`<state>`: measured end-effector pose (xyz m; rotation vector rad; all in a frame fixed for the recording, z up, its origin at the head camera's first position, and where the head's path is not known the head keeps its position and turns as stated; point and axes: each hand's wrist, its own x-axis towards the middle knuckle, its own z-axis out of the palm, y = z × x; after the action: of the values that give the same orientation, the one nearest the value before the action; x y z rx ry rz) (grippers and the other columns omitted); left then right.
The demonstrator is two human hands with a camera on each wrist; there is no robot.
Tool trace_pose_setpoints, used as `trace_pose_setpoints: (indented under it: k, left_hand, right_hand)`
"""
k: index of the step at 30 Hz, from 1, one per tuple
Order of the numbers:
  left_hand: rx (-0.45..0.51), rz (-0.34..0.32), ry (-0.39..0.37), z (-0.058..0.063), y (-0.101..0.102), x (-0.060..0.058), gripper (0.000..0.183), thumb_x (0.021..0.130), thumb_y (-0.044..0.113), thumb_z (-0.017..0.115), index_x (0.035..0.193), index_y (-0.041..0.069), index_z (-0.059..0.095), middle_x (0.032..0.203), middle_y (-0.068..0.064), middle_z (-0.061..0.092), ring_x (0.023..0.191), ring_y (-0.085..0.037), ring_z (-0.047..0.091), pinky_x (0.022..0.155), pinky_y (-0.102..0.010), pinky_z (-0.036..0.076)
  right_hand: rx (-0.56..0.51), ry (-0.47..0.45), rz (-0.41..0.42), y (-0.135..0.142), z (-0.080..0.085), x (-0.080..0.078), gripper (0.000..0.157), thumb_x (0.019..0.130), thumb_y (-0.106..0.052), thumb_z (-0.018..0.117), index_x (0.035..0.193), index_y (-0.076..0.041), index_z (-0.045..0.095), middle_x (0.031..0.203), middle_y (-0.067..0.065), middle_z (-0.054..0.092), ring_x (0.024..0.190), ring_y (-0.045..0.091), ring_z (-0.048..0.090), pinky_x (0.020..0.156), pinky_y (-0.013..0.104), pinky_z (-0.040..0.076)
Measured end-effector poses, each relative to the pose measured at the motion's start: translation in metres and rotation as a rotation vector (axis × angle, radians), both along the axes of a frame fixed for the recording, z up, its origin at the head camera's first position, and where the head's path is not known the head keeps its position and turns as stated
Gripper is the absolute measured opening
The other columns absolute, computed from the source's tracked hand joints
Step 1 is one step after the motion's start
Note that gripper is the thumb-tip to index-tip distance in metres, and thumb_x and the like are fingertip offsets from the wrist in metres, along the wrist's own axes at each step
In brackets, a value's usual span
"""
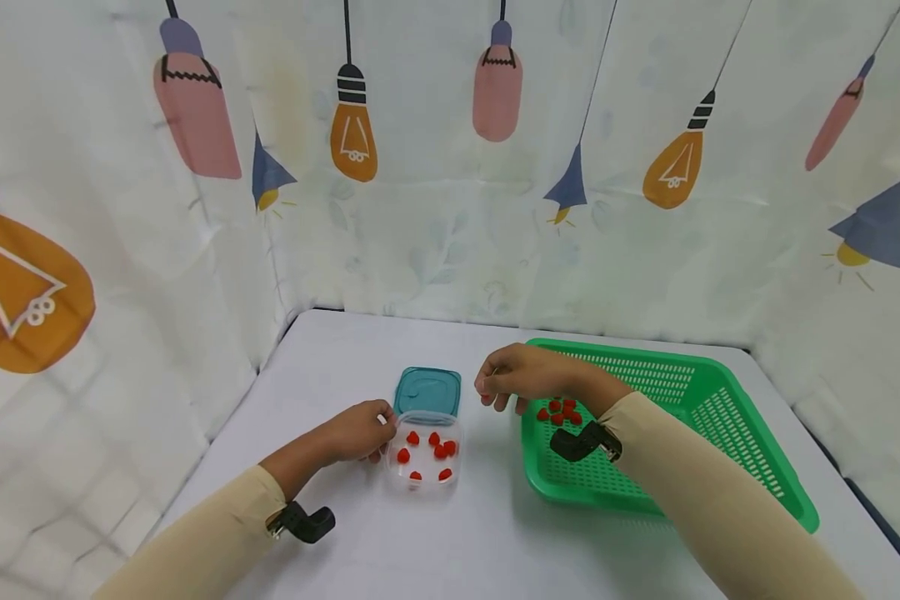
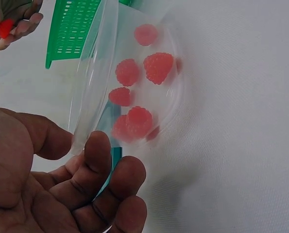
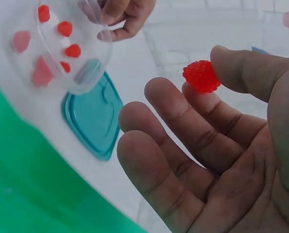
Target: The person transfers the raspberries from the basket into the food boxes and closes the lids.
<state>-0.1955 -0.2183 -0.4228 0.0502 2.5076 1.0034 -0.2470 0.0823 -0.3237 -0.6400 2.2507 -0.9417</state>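
Where the clear tub is: left of the green basket, seven berries inside, teal lid off behind it.
Left hand: I see it pinching the tub's rim.
Right hand: thumb and forefinger grasp one berry near the basket.
Basket berries: several; I judge the work midway.

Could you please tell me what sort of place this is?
Likely a makeshift work booth: lamp-print curtains hang on three sides of a white table, which bears a green basket.
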Motion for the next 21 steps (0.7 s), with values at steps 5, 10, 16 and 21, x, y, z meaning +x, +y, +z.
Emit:
trace_pose_setpoints:
  k: [5, 10, 16, 21]
  left_hand:
    - [0.011, 0.000, -0.002, -0.001, -0.001, -0.001, 0.014, 0.103, 0.019, 0.059, 0.112, 0.008, 0.059, 0.080, -0.008, 0.063, 0.068, -0.022, 0.059, 0.061, -0.032, 0.048]
    - [0.011, 0.003, -0.003, 0.001, 0.001, -0.001, 0.014, 0.103, 0.019, 0.059, 0.112, 0.008, 0.059, 0.081, -0.008, 0.063, 0.070, -0.023, 0.060, 0.062, -0.032, 0.048]
    - [0.012, 0.003, 0.001, -0.002, 0.000, 0.001, 0.015, 0.102, 0.018, 0.060, 0.113, 0.008, 0.059, 0.080, -0.007, 0.063, 0.070, -0.024, 0.060, 0.062, -0.032, 0.049]
    - [0.014, 0.004, 0.004, -0.002, -0.001, 0.001, 0.016, 0.102, 0.018, 0.060, 0.114, 0.007, 0.059, 0.080, -0.007, 0.063, 0.070, -0.024, 0.060, 0.062, -0.032, 0.049]
  right_hand:
    - [-0.006, 0.002, 0.023, -0.014, -0.003, 0.001, 0.016, 0.102, -0.026, 0.063, 0.109, -0.012, 0.068, 0.105, 0.009, 0.072, 0.094, 0.023, 0.069, 0.073, 0.039, 0.058]
    - [-0.028, -0.004, 0.040, -0.023, -0.008, 0.004, 0.019, 0.103, -0.026, 0.063, 0.110, -0.010, 0.069, 0.105, 0.009, 0.072, 0.094, 0.023, 0.069, 0.072, 0.039, 0.058]
    - [-0.040, 0.004, 0.057, -0.033, -0.016, 0.009, 0.017, 0.102, -0.024, 0.063, 0.108, -0.009, 0.068, 0.101, 0.005, 0.072, 0.092, 0.023, 0.069, 0.070, 0.038, 0.058]
    - [-0.034, 0.000, 0.070, -0.039, -0.020, 0.009, 0.017, 0.102, -0.025, 0.063, 0.110, -0.010, 0.069, 0.102, 0.005, 0.073, 0.091, 0.022, 0.070, 0.071, 0.038, 0.059]
